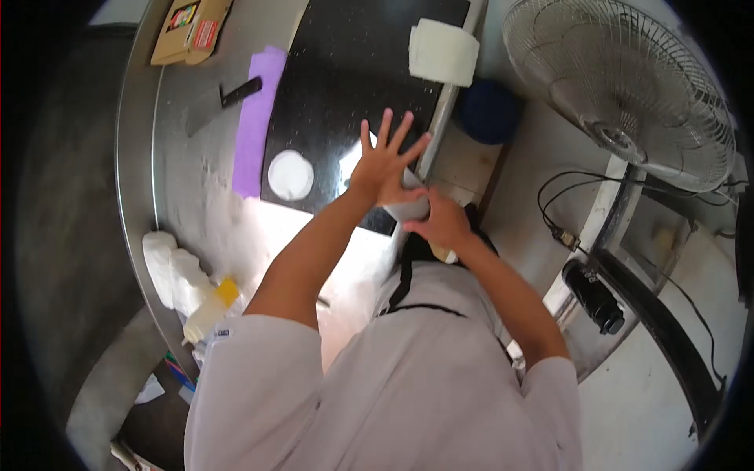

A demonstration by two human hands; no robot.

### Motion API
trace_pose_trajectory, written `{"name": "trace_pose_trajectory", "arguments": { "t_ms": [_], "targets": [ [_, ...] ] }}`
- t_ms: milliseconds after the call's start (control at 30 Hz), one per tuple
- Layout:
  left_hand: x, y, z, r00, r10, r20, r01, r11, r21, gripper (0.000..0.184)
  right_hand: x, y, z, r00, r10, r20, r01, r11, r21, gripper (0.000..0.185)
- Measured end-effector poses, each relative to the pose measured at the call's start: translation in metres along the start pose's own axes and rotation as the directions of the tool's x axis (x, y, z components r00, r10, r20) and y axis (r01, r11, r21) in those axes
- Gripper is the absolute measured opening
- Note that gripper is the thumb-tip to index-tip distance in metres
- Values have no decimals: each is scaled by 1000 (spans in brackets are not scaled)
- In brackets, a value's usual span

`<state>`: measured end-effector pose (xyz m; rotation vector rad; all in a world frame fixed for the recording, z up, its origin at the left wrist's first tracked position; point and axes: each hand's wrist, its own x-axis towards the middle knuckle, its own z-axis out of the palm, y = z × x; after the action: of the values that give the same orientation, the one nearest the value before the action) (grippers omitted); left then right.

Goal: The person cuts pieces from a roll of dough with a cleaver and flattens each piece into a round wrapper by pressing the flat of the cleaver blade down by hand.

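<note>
My left hand (382, 169) is open, with its fingers spread over the near right part of a glossy black slab (353, 86). A pale grey, flat-looking piece (410, 206) lies between my two hands, at the slab's edge. My right hand (442, 222) grips that piece between thumb and fingers; its exact kind does not show. The piece seems to touch the heel of my left hand. To the left, a round white disc (290, 175) lies flat on the slab.
A purple cloth (258, 129) runs along the slab's left edge, a black-handled tool (241, 92) across it. A folded white cloth (443, 52) lies at the far right. A cardboard box (191, 31), plastic bottles (206, 312) and a standing fan (620, 86) surround the metal table (188, 169).
</note>
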<state>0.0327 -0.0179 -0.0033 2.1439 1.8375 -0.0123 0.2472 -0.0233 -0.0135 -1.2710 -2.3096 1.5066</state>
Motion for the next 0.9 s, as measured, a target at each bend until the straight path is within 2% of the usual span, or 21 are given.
{"name": "trace_pose_trajectory", "arguments": {
  "t_ms": [67,100,167,200,267,333,367,400,467,533,567,600,667,700,733,800,833,867,900],
  "targets": [
    [13,-4,-5,998,55,-20,-55,998,30,111,5,-6,-5,989,146,13,-143,983,-111,73],
    [15,-2,-6,998,62,-4,-62,998,19,111,5,-6,-11,986,164,19,-161,981,-105,73],
    [38,-9,-11,984,-48,-174,57,997,48,111,37,-13,-44,995,92,25,-84,968,-238,71],
    [44,-11,-12,984,-48,-171,58,997,51,111,54,-16,-59,998,41,42,-28,965,-261,72],
    [54,-16,-12,938,-230,-260,251,967,49,112,75,-15,-73,997,-22,69,41,958,-285,72],
    [46,-16,-7,929,-234,-286,252,967,25,113,82,-14,-78,988,-80,135,114,957,-267,75],
    [38,-15,-7,951,-200,-236,220,973,62,112,70,-14,-71,981,-6,193,50,973,-225,78],
    [24,-9,-4,971,-172,-165,188,978,90,112,53,-9,-55,982,-9,191,48,978,-202,80],
    [-2,6,4,982,-124,-142,127,992,10,108,21,-2,-34,979,53,199,-12,979,-203,82],
    [8,13,-6,990,-139,-5,139,990,39,107,25,0,-43,982,83,168,-46,976,-215,82],
    [14,9,0,988,-126,-84,128,992,18,106,25,1,-43,977,115,178,-75,973,-217,82],
    [13,9,4,989,-133,-57,134,991,9,106,26,5,-45,972,129,198,-87,974,-207,82],
    [38,5,4,954,-224,-198,234,972,24,106,61,13,-73,975,-9,223,54,979,-196,79],
    [47,1,5,919,-237,-315,247,969,-8,106,78,4,-90,977,-62,206,122,948,-293,77],
    [55,-3,0,899,-275,-340,297,955,15,105,86,-7,-102,973,-108,205,182,904,-387,74],
    [63,-14,-6,880,-334,-338,351,936,-10,104,101,-22,-115,963,-92,252,191,894,-406,74],
    [60,-18,-6,888,-323,-327,339,941,-8,104,108,-31,-117,950,-92,297,214,887,-409,73],
    [52,-21,-5,906,-299,-299,310,951,-9,104,98,-37,-110,956,-53,289,167,908,-385,71],
    [42,-19,1,923,-263,-282,278,960,16,105,87,-31,-100,950,-59,306,173,916,-361,79]
  ]
}}
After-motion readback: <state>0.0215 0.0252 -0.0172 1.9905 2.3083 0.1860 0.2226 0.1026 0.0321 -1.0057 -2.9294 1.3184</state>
